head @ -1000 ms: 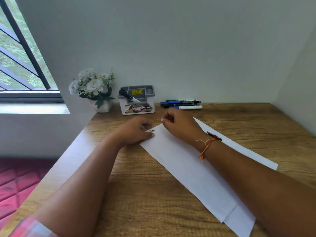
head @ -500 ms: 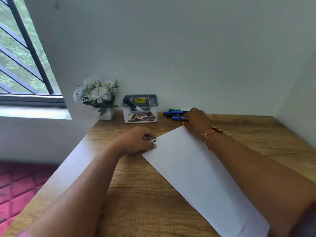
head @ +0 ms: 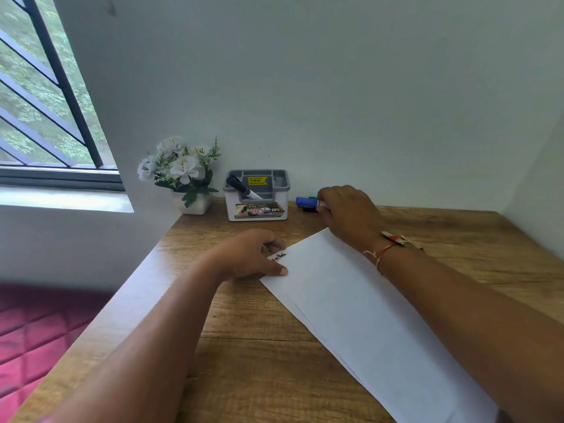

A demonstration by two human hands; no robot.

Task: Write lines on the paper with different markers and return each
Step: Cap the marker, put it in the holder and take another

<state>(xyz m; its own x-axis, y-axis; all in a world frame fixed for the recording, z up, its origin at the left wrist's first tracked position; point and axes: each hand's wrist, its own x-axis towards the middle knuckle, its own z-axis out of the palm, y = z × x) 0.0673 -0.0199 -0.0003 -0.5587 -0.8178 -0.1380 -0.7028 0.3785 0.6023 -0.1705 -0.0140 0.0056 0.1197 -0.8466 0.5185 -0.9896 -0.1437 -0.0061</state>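
Right hand (head: 348, 212) is up by the wall, fingers bent over the markers (head: 306, 202), grip hidden. Left hand (head: 250, 257) is loosely bent, thumb pressing the paper (head: 351, 300) corner. Table (head: 259, 361) wood shows between left forearm and paper edge.

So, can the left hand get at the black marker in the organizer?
Probably yes: the left hand rests on the paper corner, only bare desk separates it from the organizer, and the black marker pokes out above.
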